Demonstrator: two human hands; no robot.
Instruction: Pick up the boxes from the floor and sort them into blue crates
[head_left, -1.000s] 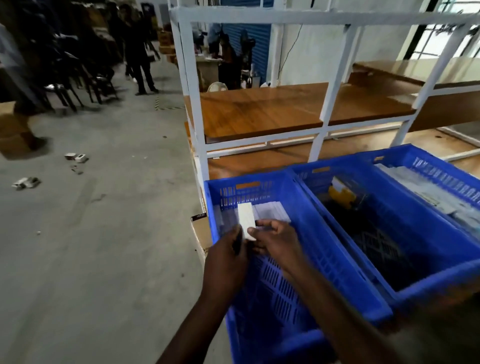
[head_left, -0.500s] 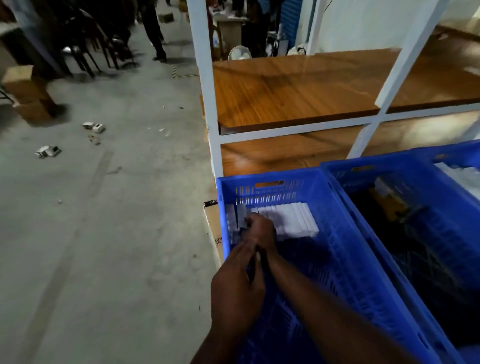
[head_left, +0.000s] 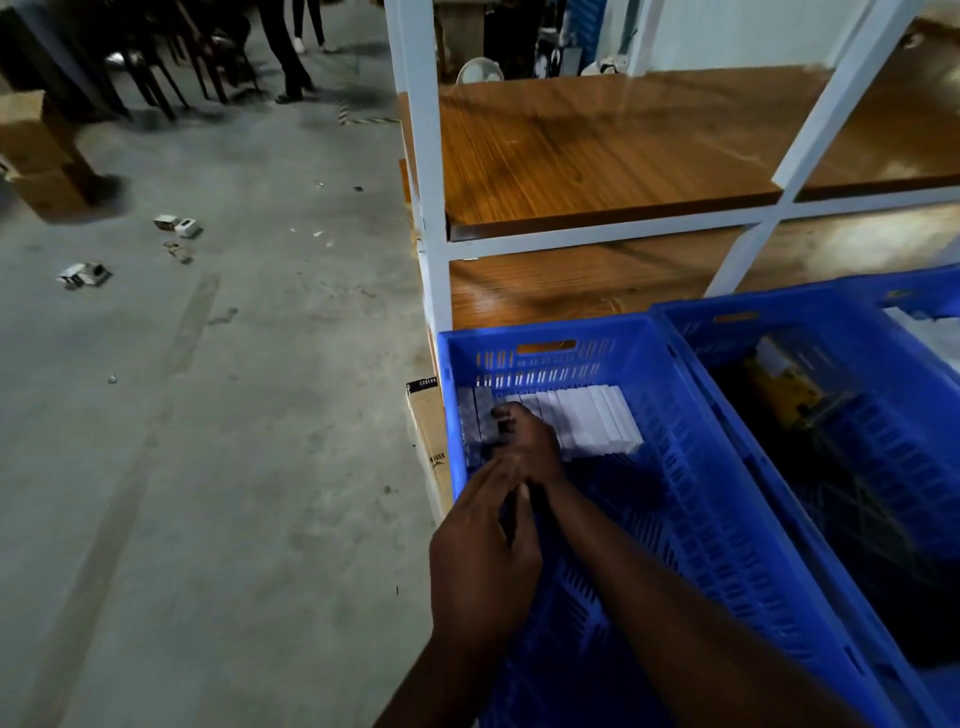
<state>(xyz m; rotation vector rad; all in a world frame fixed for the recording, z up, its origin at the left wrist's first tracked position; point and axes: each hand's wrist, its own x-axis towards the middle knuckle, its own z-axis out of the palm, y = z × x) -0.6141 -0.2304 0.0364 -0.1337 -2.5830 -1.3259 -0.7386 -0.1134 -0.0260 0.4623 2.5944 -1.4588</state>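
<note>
The right hand (head_left: 527, 441) is curled against the row of boxes (head_left: 576, 423) packed along the far wall of the blue crate (head_left: 675, 457). The left hand (head_left: 483, 556) is held with fingers together at the crate's left rim; whether anything is gripped cannot be told. Bare crate floor is left nearer the body.

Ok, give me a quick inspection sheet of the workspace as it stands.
Surface: grey concrete floor, dusty.
Job's things: white boxes rowed at the far end of the left blue crate; small boxes lie on the floor.
Clutter: cardboard carton beside the crate.
Grippers: right hand at the row; left hand close behind; grip unclear.
Cables: nothing seen.
Surroundings: white rack with wooden shelves; a person's legs far off.
</note>
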